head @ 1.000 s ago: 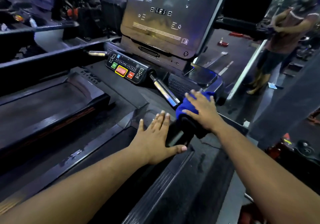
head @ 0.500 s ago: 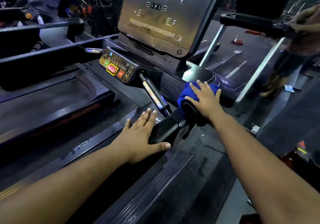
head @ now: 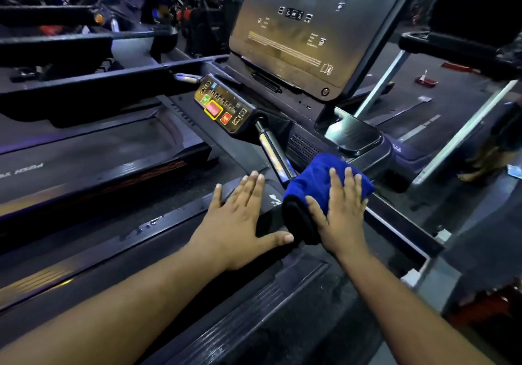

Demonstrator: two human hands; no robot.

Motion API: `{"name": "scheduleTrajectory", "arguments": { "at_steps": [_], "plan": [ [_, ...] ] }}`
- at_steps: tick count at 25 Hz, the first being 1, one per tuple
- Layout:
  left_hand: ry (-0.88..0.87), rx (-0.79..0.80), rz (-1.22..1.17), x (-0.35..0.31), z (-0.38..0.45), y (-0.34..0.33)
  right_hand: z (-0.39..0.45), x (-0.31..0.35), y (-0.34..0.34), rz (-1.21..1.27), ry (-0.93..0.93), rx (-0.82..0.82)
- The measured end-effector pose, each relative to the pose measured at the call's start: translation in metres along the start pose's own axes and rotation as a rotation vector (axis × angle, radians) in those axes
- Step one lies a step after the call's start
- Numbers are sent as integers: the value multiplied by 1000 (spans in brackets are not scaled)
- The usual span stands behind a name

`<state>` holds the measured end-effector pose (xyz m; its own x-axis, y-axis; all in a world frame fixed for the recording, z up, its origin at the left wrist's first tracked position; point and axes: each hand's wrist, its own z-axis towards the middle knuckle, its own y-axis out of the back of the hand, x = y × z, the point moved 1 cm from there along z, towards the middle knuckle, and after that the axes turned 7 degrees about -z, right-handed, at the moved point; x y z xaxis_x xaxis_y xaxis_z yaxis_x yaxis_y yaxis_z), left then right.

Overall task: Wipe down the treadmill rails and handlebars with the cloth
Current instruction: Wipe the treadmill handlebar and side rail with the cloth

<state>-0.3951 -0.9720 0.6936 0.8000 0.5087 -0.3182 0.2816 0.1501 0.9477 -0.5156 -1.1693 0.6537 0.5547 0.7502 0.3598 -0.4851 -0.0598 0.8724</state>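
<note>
Cloth (head: 316,178) is blue and lies draped over the black handlebar (head: 271,217) of the treadmill. Only the head view shows this moment.

The right hand (head: 341,212) lies flat on top of the cloth, its fingers (head: 348,184) straight and spread, pressing down and not curled round anything. The cloth sticks out past those fingertips and hangs over both sides of the bar under the palm.

The left hand (head: 240,220) rests flat on the same bar, just beside the cloth, with its thumb almost touching the right hand. It holds nothing.

Just ahead of the fingers a shiny silver grip (head: 275,153) runs up to the button panel (head: 223,107), with the big screen (head: 296,25) above.

The cloth looks soft, light and floppy, so it should bend round the bar easily. It could slip or bunch up, so a flat palm on its middle seems the best hold. The bar looks hard and smooth and will not give.
</note>
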Motion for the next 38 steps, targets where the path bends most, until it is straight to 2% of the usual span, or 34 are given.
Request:
{"name": "scheduleTrajectory", "arguments": {
  "at_steps": [2,5,6,8,11,12,14,18,21,23,24,25,27,29,32,34,38],
  "plan": [
    [-25,5,25,-1,3,-1,3,10,4,-69,8,48],
    [-28,26,42,-1,3,-1,27,36,15,-114,203,-12],
    [-28,27,51,-2,2,0,36,45,16,-87,215,-1],
    [-25,8,62,-3,2,1,55,61,15,-82,132,109],
    [-11,10,43,1,-7,2,60,68,11,-348,-6,389],
    [-8,27,44,4,-14,1,54,66,14,-388,-32,432],
    [-3,68,65,10,-24,0,41,56,22,-348,-56,416],
    [8,130,8,14,-21,-2,58,62,17,-356,22,186],
    [12,127,-10,12,-16,-1,101,93,-1,-186,55,156],
    [15,115,-7,12,-19,-1,120,106,-9,28,96,119],
    [20,107,-12,13,-22,0,122,104,-9,63,100,153],
    [25,102,-21,13,-23,0,119,99,-9,-15,92,263],
    [28,103,-34,14,-23,0,105,76,-13,-329,43,476],
    [24,99,-37,15,-20,-2,104,66,-20,-482,-52,515],
    [26,125,-36,14,-16,-2,134,97,-30,-174,-105,430],
    [44,132,-31,14,-16,1,150,114,-33,-90,-58,433],
    [37,127,-24,10,-20,1,132,78,-26,-272,246,618]
  ]
}}
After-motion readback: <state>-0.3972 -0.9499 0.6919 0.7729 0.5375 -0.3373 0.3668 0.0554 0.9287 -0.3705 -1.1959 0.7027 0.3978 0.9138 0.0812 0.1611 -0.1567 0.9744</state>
